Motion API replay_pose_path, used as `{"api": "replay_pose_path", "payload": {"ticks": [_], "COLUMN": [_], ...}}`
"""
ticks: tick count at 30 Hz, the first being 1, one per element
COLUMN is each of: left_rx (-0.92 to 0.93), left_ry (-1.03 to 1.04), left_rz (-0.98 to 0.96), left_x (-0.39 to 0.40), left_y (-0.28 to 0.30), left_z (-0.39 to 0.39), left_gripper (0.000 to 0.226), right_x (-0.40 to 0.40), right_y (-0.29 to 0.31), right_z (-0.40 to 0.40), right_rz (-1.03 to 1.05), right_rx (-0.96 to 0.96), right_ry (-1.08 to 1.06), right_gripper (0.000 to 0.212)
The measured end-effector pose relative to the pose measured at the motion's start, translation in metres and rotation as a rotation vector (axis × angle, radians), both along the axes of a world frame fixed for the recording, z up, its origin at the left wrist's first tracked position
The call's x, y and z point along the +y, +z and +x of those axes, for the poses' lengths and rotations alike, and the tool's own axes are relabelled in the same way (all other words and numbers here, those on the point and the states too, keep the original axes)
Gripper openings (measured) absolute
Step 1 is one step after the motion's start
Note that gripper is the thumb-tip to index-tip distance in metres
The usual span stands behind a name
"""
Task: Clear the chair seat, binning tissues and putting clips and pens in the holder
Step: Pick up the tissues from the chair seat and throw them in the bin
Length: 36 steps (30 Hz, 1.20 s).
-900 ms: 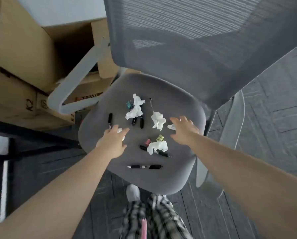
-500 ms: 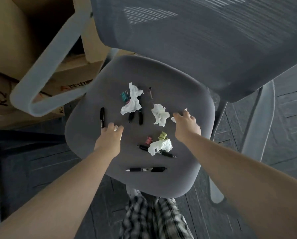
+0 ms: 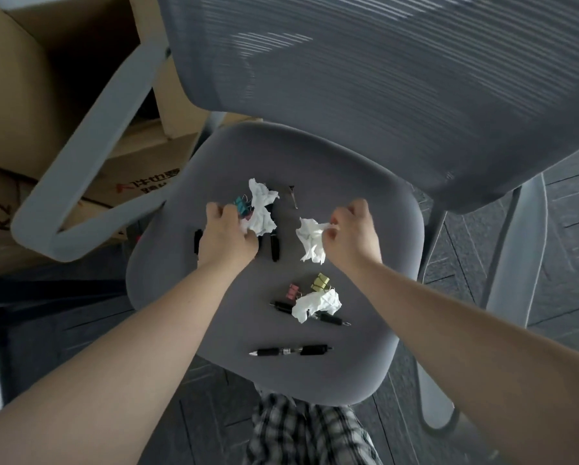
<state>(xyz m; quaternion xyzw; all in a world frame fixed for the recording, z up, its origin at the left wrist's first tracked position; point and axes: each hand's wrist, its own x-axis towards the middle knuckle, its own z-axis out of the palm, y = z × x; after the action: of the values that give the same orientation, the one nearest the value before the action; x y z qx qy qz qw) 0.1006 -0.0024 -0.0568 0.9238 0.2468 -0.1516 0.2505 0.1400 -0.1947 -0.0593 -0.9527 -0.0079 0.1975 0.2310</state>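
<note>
On the grey chair seat (image 3: 365, 196), the left hand (image 3: 226, 234) closes its fingers around the rear crumpled tissue (image 3: 263, 209) while the right hand (image 3: 352, 234) pinches the middle tissue (image 3: 310, 238). Lift both straight up, so the teal binder clip (image 3: 240, 205) and capped pen (image 3: 274, 247) beside them stay put for the holder; a third tissue (image 3: 318, 305) waits nearer the front

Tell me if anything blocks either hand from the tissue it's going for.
Nothing visible does. The right hand already pinches the middle tissue, and the left hand is closed on the edge of the back tissue. A teal clip lies beside that tissue, not between. Neither bin nor holder is in view.
</note>
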Motion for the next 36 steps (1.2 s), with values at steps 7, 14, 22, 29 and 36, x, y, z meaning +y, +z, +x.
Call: {"api": "replay_pose_path", "payload": {"ticks": [7, 14, 22, 29, 36], "left_rx": [-0.002, 0.014, -0.011, 0.109, 0.140], "left_ry": [-0.113, -0.316, -0.331, -0.444, -0.427], "left_rz": [-0.015, 0.135, 0.069, -0.024, 0.005], "left_x": [-0.007, -0.002, -0.004, -0.008, -0.013], "left_y": [-0.024, -0.043, -0.017, 0.005, -0.003], "left_z": [0.023, 0.024, 0.010, -0.040, -0.071], "left_gripper": [0.061, 0.030, 0.019, 0.018, 0.020], "right_x": [0.025, 0.022, 0.001, -0.008, -0.008], "right_y": [-0.019, -0.033, -0.005, 0.015, 0.000], "right_z": [-0.010, -0.018, -0.018, -0.039, -0.061], "right_rz": [-0.129, -0.131, -0.068, -0.161, -0.202], "right_rx": [0.149, 0.129, 0.230, 0.434, 0.409], "right_ry": [0.190, 0.256, 0.305, 0.540, 0.615], "right_gripper": [0.036, 0.042, 0.023, 0.016, 0.048]}}
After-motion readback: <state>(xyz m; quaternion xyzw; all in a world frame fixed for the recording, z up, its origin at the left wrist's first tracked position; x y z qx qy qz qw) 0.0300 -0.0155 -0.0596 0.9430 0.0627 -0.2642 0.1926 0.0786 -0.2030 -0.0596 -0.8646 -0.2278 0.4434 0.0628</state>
